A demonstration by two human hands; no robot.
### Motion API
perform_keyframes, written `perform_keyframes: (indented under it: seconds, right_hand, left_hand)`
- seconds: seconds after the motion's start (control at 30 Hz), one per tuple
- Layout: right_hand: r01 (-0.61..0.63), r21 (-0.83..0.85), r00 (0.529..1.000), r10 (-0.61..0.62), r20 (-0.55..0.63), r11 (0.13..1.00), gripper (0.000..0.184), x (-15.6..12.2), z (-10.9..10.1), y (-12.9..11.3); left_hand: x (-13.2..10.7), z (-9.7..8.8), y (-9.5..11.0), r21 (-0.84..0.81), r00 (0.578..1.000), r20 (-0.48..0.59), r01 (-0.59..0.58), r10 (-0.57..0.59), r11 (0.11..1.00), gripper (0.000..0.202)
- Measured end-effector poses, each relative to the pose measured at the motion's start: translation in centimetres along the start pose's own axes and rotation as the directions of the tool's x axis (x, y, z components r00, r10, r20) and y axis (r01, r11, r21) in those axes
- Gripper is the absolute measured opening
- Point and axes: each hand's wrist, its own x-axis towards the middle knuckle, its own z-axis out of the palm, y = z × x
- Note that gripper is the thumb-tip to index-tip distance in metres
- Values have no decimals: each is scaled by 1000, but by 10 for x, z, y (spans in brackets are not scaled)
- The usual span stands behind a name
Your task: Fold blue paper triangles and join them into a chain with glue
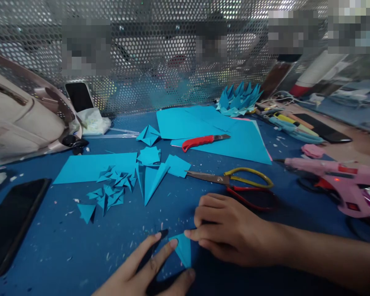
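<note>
A small folded piece of blue paper lies on the blue table near the front edge. My right hand is curled over its right side, fingertips pinching and pressing the paper's edge. From below, my left hand reaches in with index and middle fingers stretched out, the fingertips touching the paper's left corner and the thumb under its lower tip.
Several folded blue triangles and blue sheets lie further back. Scissors rest just behind my right hand, a red utility knife beyond. A pink glue gun sits right, a black phone left, a beige bag far left.
</note>
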Motion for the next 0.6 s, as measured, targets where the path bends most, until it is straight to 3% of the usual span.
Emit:
perform_keyframes:
  seconds: [0.17,0.3,0.5,0.6]
  right_hand:
    - [62,-45,997,-64,-39,997,21,-3,5,4]
    - [59,-96,997,-64,-51,994,24,-3,7,4]
    - [90,-116,996,-92,-17,989,34,2,10,3]
    - [49,-173,998,-41,44,984,33,12,7,-4]
  left_hand:
    - [8,1,-1,-44,997,-74,15,-19,999,22]
    - [10,0,-1,-17,996,-77,-36,35,999,22]
    - [9,-2,-2,7,993,-85,-76,76,997,25]
    - [8,-4,-2,6,991,-102,-83,83,997,26]
